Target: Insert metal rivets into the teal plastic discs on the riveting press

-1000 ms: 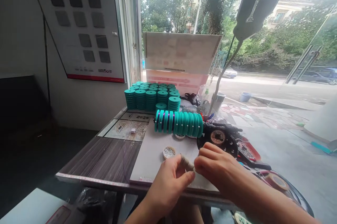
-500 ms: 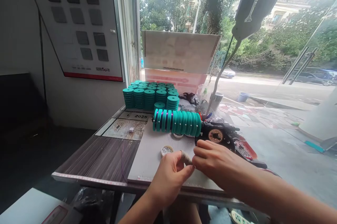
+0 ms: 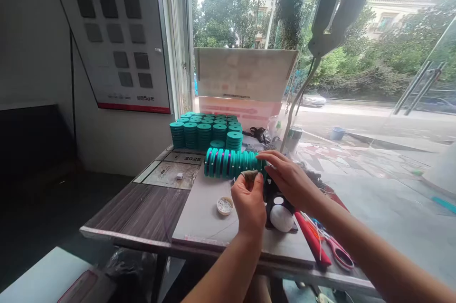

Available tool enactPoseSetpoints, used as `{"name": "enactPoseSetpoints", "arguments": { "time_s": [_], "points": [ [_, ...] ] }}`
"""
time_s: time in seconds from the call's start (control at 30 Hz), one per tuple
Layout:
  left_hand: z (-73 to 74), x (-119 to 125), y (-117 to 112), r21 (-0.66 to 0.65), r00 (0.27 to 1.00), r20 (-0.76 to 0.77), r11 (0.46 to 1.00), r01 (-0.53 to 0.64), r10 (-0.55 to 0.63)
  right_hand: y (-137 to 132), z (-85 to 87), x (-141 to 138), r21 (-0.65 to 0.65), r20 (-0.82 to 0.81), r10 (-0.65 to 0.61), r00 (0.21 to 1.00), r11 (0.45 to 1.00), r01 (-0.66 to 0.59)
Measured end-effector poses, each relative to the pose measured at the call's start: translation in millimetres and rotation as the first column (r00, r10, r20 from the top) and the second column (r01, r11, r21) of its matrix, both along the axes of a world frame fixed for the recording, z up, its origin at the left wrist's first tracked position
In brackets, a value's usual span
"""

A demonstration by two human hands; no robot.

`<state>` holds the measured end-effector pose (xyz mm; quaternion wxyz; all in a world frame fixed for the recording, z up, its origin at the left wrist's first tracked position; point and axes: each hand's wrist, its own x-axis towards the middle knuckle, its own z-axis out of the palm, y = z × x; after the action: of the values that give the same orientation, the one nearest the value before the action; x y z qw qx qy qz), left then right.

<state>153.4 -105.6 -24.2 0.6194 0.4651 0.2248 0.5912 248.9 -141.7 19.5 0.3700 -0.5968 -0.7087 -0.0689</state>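
My left hand (image 3: 249, 202) is raised over the white board (image 3: 204, 215) and pinches a small brownish piece (image 3: 249, 175) between thumb and fingers. My right hand (image 3: 290, 178) reaches to the right end of a lying row of teal discs (image 3: 230, 162), its fingers curled against the row; whether it grips a disc I cannot tell. A small round cap of pale beads (image 3: 224, 205) sits on the board left of my left hand. A white oval object (image 3: 281, 217) lies on a black holder just below my right hand.
Stacks of teal discs (image 3: 206, 131) stand at the back of the table before a cardboard box (image 3: 244, 75). Red-handled scissors (image 3: 335, 248) lie at the right. A lamp arm (image 3: 320, 32) hangs overhead. The table's front edge (image 3: 124, 239) is close; glass wall ahead.
Both hands moved away from the near board edge up to the lying row of discs. The white oval object and scissors have come into view below my right hand.
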Motion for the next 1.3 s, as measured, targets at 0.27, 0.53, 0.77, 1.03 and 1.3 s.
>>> {"name": "enactPoseSetpoints", "arguments": {
  "time_s": [0.27, 0.53, 0.77, 1.03, 1.3],
  "points": [
    [4.6, 11, -5, 0.020, 0.978, -0.055, 0.979, -0.202, 0.203, -1, -4.8, 0, 0.043, 0.002, 0.012, 1.000, 0.999, -0.012],
    [2.1, 11, -5, 0.076, 0.950, -0.136, 0.959, -0.273, 0.282, -1, -6.2, 2, 0.014, -0.121, 0.051, 0.991, 0.999, -0.050],
    [-0.6, 11, -6, 0.087, 0.953, -0.147, 0.964, -0.253, 0.263, 4, -9.6, -3, 0.113, -0.195, 0.002, 0.981, 0.993, 0.020],
    [2.4, 7, -10, 0.125, 0.947, -0.204, 0.966, -0.228, 0.249, 16, -15.5, -2, 0.172, -0.189, -0.027, 0.982, 0.983, 0.060],
    [-66.8, -111, -40, 0.885, 0.772, -0.276, 0.465, -0.029, 0.573, -71, -27.4, -30, 0.118, -0.404, -0.156, 0.902, 0.968, 0.220]
  ]
}}
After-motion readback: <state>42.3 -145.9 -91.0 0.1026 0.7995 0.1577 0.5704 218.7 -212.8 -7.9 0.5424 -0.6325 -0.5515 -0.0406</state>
